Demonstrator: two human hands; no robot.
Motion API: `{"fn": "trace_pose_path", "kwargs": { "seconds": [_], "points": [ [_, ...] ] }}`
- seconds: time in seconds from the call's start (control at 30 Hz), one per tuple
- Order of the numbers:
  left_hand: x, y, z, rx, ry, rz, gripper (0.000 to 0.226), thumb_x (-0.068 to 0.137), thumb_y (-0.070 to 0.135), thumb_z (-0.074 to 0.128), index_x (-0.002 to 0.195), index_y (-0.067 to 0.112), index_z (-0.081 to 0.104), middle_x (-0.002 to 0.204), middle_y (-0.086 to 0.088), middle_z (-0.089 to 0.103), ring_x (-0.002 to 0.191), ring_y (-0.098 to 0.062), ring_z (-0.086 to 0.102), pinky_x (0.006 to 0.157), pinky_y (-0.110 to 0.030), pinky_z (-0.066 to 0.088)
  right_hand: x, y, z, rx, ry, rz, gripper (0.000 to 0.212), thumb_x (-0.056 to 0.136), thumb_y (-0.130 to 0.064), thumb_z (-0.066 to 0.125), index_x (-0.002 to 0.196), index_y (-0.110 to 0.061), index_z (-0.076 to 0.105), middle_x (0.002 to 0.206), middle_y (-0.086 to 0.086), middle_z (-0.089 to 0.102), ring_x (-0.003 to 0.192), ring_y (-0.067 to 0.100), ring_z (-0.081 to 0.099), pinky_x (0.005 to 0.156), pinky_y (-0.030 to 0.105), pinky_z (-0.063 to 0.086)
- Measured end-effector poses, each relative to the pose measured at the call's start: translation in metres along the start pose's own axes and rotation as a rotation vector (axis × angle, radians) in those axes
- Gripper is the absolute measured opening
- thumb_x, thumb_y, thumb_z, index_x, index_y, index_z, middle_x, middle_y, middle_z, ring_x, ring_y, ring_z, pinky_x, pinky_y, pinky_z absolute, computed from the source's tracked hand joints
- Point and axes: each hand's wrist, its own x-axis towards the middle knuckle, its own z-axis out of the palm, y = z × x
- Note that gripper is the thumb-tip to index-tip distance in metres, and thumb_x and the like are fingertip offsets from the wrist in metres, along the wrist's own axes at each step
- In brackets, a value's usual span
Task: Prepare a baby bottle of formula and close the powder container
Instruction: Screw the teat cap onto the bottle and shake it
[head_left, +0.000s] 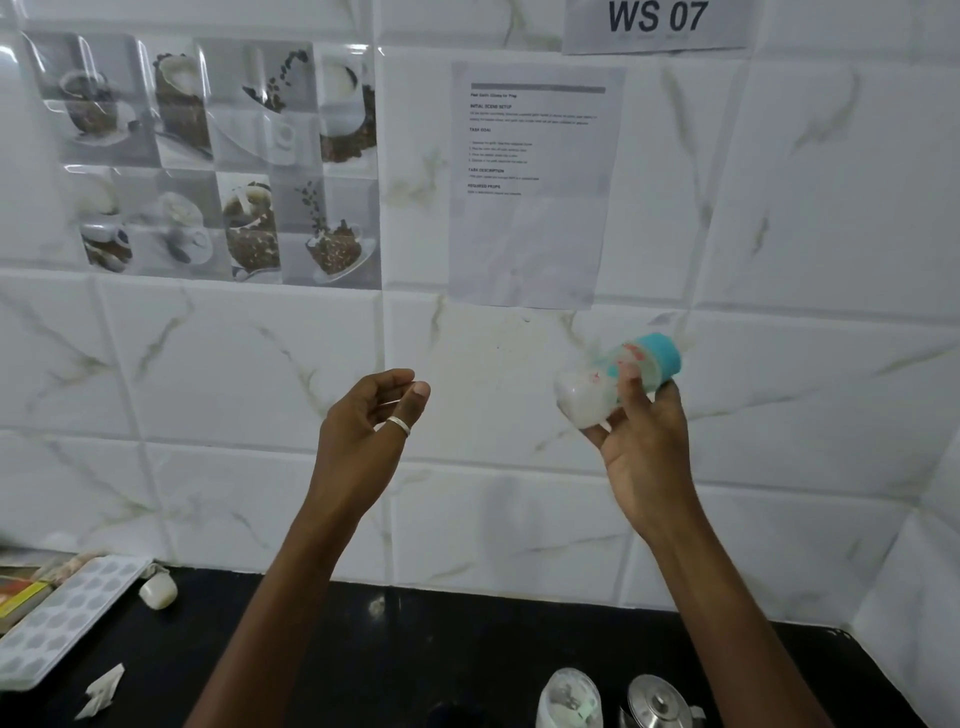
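My right hand (644, 441) is raised in front of the tiled wall and holds the baby bottle (610, 379) tilted on its side. The bottle is clear with a teal collar at its upper right end, white liquid inside, and looks motion-blurred. My left hand (363, 426) is lifted at the same height, apart from the bottle, fingers loosely curled with nothing in them and a ring on the thumb. A clear dome-shaped bottle cap (570, 699) stands on the black counter at the bottom edge. No powder container can be told apart for sure.
A steel kettle lid (658, 701) shows at the bottom next to the cap. At the left lie a white ice tray (62, 618), a small white object (158, 591) and a scrap of paper (101, 691). A wall corner closes the right side.
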Motion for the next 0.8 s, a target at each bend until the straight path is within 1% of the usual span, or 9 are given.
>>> {"fn": "trace_pose_path", "kwargs": {
  "seconds": [0.07,0.17,0.23,0.3,0.37,0.47,0.53,0.63,0.8],
  "points": [
    [0.001,0.000,0.000,-0.002,0.003,-0.004,0.025,0.095,0.046,0.070,0.117,0.035,0.070,0.110,0.010,0.077,0.108,-0.010,0.072,0.102,-0.045,0.057,-0.004,0.005,0.004,-0.171,-0.050,0.024,0.052,0.087,-0.030,0.072,0.132,-0.021,0.050,0.120,0.000,0.072,0.116,0.027,0.070,0.082,0.043,0.062],
    [0.001,-0.001,0.003,-0.006,-0.001,-0.006,0.023,0.094,0.048,0.070,0.115,0.037,0.070,0.109,0.011,0.077,0.106,-0.008,0.072,0.101,-0.044,0.058,-0.013,0.009,0.005,-0.470,-0.238,0.152,0.068,0.075,-0.043,0.088,0.131,-0.026,0.052,0.119,-0.005,0.073,0.115,0.024,0.070,0.082,0.038,0.061],
    [0.000,-0.001,0.004,-0.006,-0.008,-0.005,0.023,0.094,0.049,0.070,0.114,0.038,0.070,0.108,0.012,0.077,0.106,-0.007,0.072,0.102,-0.043,0.057,-0.008,0.002,0.005,-0.291,-0.137,0.087,0.073,0.072,-0.045,0.089,0.130,-0.022,0.053,0.119,-0.002,0.073,0.114,0.025,0.070,0.083,0.043,0.061],
    [0.000,-0.002,0.003,-0.011,-0.008,-0.009,0.023,0.094,0.048,0.071,0.115,0.038,0.070,0.109,0.012,0.077,0.107,-0.007,0.072,0.102,-0.043,0.057,-0.002,-0.004,0.006,-0.076,0.006,0.004,0.061,0.083,-0.039,0.077,0.134,-0.018,0.049,0.124,0.002,0.071,0.116,0.026,0.070,0.087,0.049,0.061],
    [0.000,-0.002,0.001,-0.010,-0.004,-0.011,0.022,0.095,0.047,0.071,0.114,0.037,0.070,0.109,0.011,0.077,0.108,-0.008,0.072,0.103,-0.044,0.057,-0.003,-0.002,0.007,-0.146,0.002,0.000,0.057,0.085,-0.032,0.071,0.135,-0.019,0.047,0.126,0.005,0.069,0.115,0.026,0.070,0.087,0.047,0.061],
    [0.001,-0.001,0.002,-0.008,-0.005,-0.010,0.020,0.095,0.047,0.070,0.113,0.039,0.069,0.109,0.012,0.077,0.107,-0.008,0.072,0.102,-0.044,0.057,-0.012,0.006,0.004,-0.455,-0.205,0.133,0.058,0.084,-0.032,0.083,0.132,-0.023,0.051,0.121,0.002,0.071,0.111,0.023,0.072,0.080,0.037,0.061],
    [0.001,-0.001,0.003,-0.010,-0.011,-0.007,0.020,0.095,0.048,0.070,0.113,0.039,0.069,0.109,0.012,0.077,0.107,-0.007,0.072,0.102,-0.044,0.057,-0.008,0.001,-0.001,-0.366,-0.172,0.094,0.057,0.085,-0.031,0.082,0.133,-0.021,0.052,0.120,-0.001,0.073,0.114,0.026,0.070,0.081,0.039,0.062],
    [0.000,-0.001,0.001,-0.002,-0.011,0.001,0.022,0.095,0.048,0.070,0.115,0.038,0.069,0.110,0.011,0.076,0.108,-0.009,0.072,0.102,-0.044,0.057,-0.003,-0.005,0.002,-0.089,0.002,-0.004,0.052,0.088,-0.029,0.070,0.134,-0.017,0.049,0.124,0.004,0.071,0.116,0.027,0.070,0.087,0.048,0.061],
    [-0.001,0.000,0.002,-0.006,-0.009,-0.006,0.025,0.094,0.049,0.070,0.115,0.037,0.070,0.108,0.012,0.077,0.105,-0.006,0.073,0.101,-0.044,0.058,-0.011,0.000,0.008,-0.404,-0.186,0.108,0.065,0.074,-0.039,0.083,0.130,-0.024,0.054,0.118,-0.003,0.074,0.114,0.026,0.070,0.081,0.040,0.061]
  ]
}}
